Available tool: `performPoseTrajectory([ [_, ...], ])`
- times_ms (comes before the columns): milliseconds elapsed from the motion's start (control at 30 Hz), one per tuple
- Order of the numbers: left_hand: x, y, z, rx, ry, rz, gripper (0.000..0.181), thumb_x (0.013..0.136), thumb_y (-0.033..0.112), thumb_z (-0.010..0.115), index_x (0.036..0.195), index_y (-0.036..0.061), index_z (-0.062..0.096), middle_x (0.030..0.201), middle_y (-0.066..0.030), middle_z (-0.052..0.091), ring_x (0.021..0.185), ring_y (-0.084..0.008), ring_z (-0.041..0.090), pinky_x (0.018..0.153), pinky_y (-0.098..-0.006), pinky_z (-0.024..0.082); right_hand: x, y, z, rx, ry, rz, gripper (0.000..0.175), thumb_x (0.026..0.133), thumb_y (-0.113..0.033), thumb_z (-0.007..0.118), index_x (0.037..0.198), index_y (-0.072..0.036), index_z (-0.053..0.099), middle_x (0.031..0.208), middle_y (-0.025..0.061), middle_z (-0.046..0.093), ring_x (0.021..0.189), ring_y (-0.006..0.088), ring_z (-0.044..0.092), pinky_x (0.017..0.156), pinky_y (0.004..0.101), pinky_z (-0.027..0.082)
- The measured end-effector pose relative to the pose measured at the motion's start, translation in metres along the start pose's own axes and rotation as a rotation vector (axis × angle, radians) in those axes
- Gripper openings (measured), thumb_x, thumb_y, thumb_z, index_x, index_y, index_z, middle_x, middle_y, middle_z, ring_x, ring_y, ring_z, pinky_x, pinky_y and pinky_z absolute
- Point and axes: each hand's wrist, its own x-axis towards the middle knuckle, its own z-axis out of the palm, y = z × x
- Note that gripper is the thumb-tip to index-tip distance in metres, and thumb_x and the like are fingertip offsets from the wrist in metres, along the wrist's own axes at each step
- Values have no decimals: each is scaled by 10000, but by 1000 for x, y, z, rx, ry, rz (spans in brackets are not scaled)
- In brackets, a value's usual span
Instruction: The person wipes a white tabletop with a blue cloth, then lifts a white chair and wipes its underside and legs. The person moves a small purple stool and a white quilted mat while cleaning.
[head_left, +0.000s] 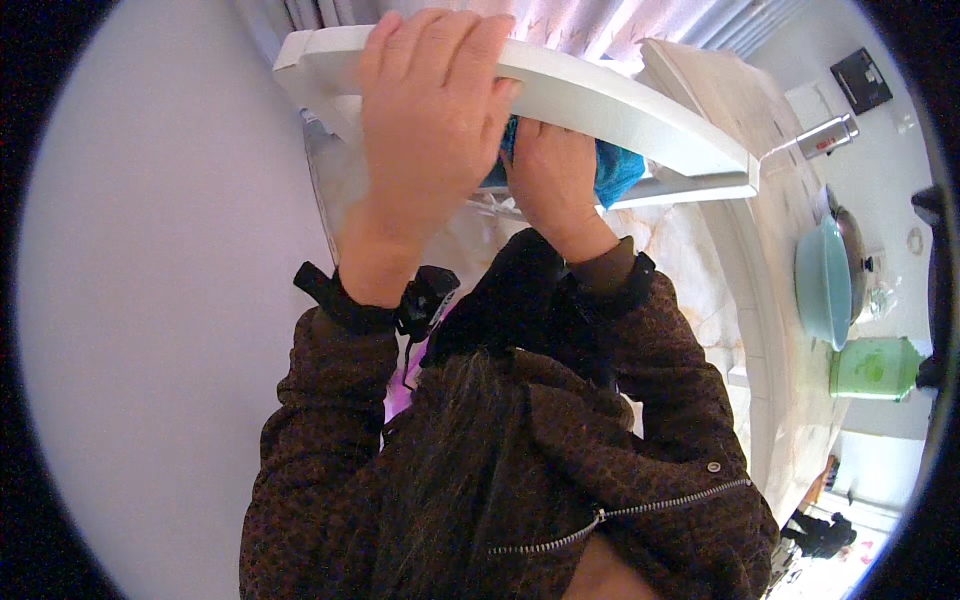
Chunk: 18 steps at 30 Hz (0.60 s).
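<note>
My left hand (431, 112) lies over the white top rail (630, 101) of a frame, perhaps a chair back, its fingers bent over the upper edge. Below and behind that rail, my right hand (555, 165) presses or grips a blue cloth (619, 172); its fingertips are hidden by the rail. The cloth shows on both sides of the right hand, close to a lower white bar (690, 191) of the same frame.
A pale wall (150, 300) stands at the left. Along the right runs a countertop (795, 375) with a light blue basin (821, 285), a pan lid (853, 262), a green plastic container (876, 369) and a silver cylinder (825, 137). Pink curtains (570, 26) hang beyond the frame.
</note>
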Motion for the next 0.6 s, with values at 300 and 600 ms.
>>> performPoseTrajectory([
  [300, -5, 1, -9, -71, -16, -106, 463, 774, 232, 708, 1204, 86, 617, 1164, -95, 610, 1133, -293, 563, 1070, -496, 353, 27, -94, 30, 561, 176, -234, 400, 890, -160, 527, 1258, -12, 573, 1216, 216, 600, 1155, 412, 541, 977, 501, 421],
  [600, -9, -44, 34, 255, 482, 363, 489, 755, 210, 712, 1199, 28, 619, 1146, -112, 606, 1133, -282, 562, 1044, -462, 376, 26, -94, 43, 515, 174, -328, 395, 886, -157, 535, 1253, -13, 573, 1223, 214, 593, 1154, 413, 537, 975, 497, 423],
])
